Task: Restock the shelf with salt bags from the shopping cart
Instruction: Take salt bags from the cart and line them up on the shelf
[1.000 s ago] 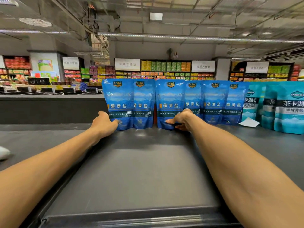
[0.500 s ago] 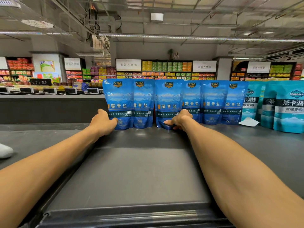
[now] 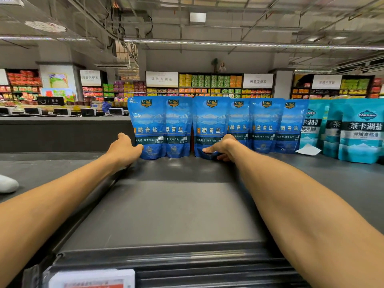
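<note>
Six salt bags stand upright in a row on the shelf; further bags stand to their right, a price tag at the shelf's front edge.

"藏青盐" on blue salt bags; "茶卡湖盐" on teal bags

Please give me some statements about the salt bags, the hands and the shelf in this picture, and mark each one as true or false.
1. Six blue salt bags stand upright in a row on the shelf. True.
2. The right hand is at the bottom of the third blue bag from the left. True.
3. The left hand lifts a bag high above the shelf. False: it is at the lower left edge of the leftmost blue bag, which stands on the shelf.
4. The teal salt bags stand to the left of the blue ones. False: they stand to the right.
</note>
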Available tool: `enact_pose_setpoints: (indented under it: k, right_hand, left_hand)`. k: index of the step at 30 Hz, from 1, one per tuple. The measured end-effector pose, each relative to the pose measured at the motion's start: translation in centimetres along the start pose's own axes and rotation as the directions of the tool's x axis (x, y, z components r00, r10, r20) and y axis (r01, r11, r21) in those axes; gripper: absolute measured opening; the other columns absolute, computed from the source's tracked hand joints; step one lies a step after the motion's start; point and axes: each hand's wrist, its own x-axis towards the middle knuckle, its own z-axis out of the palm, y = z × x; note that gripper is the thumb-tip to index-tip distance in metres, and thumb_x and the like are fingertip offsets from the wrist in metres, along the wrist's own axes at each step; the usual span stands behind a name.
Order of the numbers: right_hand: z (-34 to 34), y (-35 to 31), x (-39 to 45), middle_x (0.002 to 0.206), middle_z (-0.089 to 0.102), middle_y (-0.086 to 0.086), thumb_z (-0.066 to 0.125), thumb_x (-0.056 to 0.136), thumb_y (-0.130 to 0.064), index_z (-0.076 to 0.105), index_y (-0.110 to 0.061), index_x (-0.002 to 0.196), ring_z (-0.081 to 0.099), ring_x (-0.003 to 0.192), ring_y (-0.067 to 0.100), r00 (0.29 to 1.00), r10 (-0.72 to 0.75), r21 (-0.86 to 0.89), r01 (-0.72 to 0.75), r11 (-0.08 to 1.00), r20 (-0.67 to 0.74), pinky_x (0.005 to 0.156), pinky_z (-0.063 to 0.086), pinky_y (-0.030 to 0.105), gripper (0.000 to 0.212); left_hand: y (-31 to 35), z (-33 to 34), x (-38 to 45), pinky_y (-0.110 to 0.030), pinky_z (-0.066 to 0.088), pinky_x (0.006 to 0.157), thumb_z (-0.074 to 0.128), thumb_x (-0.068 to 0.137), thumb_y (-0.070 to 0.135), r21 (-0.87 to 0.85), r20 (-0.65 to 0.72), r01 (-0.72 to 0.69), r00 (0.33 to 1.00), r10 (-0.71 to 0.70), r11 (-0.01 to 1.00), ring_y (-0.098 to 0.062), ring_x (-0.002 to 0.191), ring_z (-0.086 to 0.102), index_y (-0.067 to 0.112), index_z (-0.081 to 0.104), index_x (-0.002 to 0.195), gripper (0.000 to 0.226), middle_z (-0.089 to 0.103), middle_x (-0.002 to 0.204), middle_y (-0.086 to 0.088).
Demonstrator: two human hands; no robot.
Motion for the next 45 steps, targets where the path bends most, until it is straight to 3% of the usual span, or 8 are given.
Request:
enact_pose_setpoints:
  k: [4, 7, 13, 18, 23, 33, 40, 45]
  right_hand:
    - [-1.0, 0.3, -1.8, 0.127, 0.061, 0.014, 0.089, 0.070, -0.028, 0.043, -0.002, 0.132, 0.065, 0.103, 0.026, 0.997, -0.004, -0.062, 0.009, 0.998, 0.072, 0.092, 0.054, 0.040, 0.082]
    - [-2.0, 0.3, -3.9, 0.130, 0.058, 0.013, 0.082, 0.079, -0.024, 0.052, -0.006, 0.126, 0.056, 0.095, 0.023, 0.984, 0.004, -0.082, 0.011, 0.997, 0.176, 0.091, 0.051, 0.036, 0.058]
    - [-2.8, -1.2, -12.8, 0.074, 0.045, 0.006, 0.065, 0.092, -0.013, 0.051, -0.006, 0.099, 0.043, 0.056, 0.015, 0.958, -0.228, 0.130, 0.207, 0.970, 0.172, 0.046, 0.039, 0.025, 0.017]
    - [-0.1, -3.8, -23.6, 0.054, 0.055, 0.007, 0.060, 0.090, -0.014, 0.056, -0.012, 0.062, 0.056, 0.048, 0.018, 0.746, -0.654, 0.310, 0.597, 0.740, 0.124, 0.049, 0.044, 0.027, 0.028]
    - [5.2, -1.9, -31.6, 0.051, 0.057, 0.000, 0.067, 0.088, -0.018, 0.059, -0.014, 0.063, 0.059, 0.043, 0.016, 0.574, -0.812, 0.555, 0.643, 0.528, 0.108, 0.048, 0.044, 0.029, 0.027]
    - [22.4, 8.4, -44.6, 0.061, 0.058, 0.019, 0.062, 0.094, -0.028, 0.051, -0.008, 0.066, 0.052, 0.043, 0.016, 0.407, -0.755, 0.710, 0.293, 0.641, 0.514, 0.044, 0.039, 0.025, 0.036]
    - [35.9, 16.4, -51.5, 0.066, 0.060, 0.008, 0.059, 0.097, -0.023, 0.056, -0.008, 0.078, 0.056, 0.046, 0.002, 0.156, -0.502, 0.468, 0.209, 0.858, 0.851, 0.041, 0.041, 0.015, 0.024]
    - [45.7, 22.4, -56.1, 0.070, 0.063, 0.009, 0.060, 0.095, -0.022, 0.057, -0.009, 0.081, 0.060, 0.060, 0.017, 0.097, -0.284, 0.236, 0.342, 0.910, 0.954, 0.058, 0.045, 0.033, 0.020]
  left_hand:
    - [0.0, -0.7, -0.6, -0.051, 0.054, 0.089, 0.057, 0.094, 0.030, -0.002, 0.007, 0.006, 1.000, -0.006, 1.000, -0.031, 0.102, 0.059, 0.001, 0.034, 0.133, 0.054, 0.055, 0.119, -0.016]
    - [0.0, -1.5, -1.2, -0.046, 0.058, 0.080, 0.056, 0.094, 0.031, -0.012, -0.009, 0.005, 1.000, -0.005, 1.000, -0.025, 0.088, 0.059, -0.003, 0.041, 0.127, 0.050, 0.057, 0.111, -0.016]
    - [0.4, -3.9, -5.1, -0.030, 0.050, 0.055, 0.053, 0.096, 0.024, -0.150, -0.068, -0.060, 0.996, 0.050, 0.987, -0.019, 0.082, 0.058, 0.003, 0.065, 0.092, 0.024, 0.061, 0.092, -0.014]
    - [1.6, -7.0, -13.1, -0.027, 0.053, 0.058, 0.054, 0.097, 0.021, -0.498, -0.170, -0.080, 0.985, -0.006, 0.863, -0.010, 0.091, 0.066, 0.021, 0.063, 0.089, 0.012, 0.068, 0.096, -0.001]
    - [-0.5, -9.6, -24.4, -0.021, 0.052, 0.051, 0.052, 0.097, 0.016, -0.597, -0.355, -0.145, 0.930, -0.098, 0.789, -0.009, 0.076, 0.069, 0.018, 0.059, 0.098, 0.008, 0.070, 0.090, -0.002]
    - [-14.8, -11.6, -46.4, -0.021, 0.045, 0.050, 0.049, 0.098, 0.004, -0.422, -0.593, 0.151, 0.700, -0.398, 0.894, 0.001, 0.061, 0.060, 0.013, 0.054, 0.104, 0.012, 0.066, 0.083, 0.001]
    - [-28.7, -10.3, -60.0, -0.023, 0.051, 0.047, 0.050, 0.100, 0.014, -0.541, -0.496, 0.510, 0.448, -0.744, 0.668, -0.009, 0.074, 0.065, 0.022, 0.055, 0.095, 0.011, 0.068, 0.089, 0.000]
    - [-38.6, -7.5, -66.8, -0.015, 0.041, 0.037, 0.047, 0.100, 0.009, -0.605, -0.362, 0.670, 0.250, -0.898, 0.431, -0.011, 0.057, 0.057, 0.015, 0.049, 0.074, 0.027, 0.056, 0.071, -0.006]
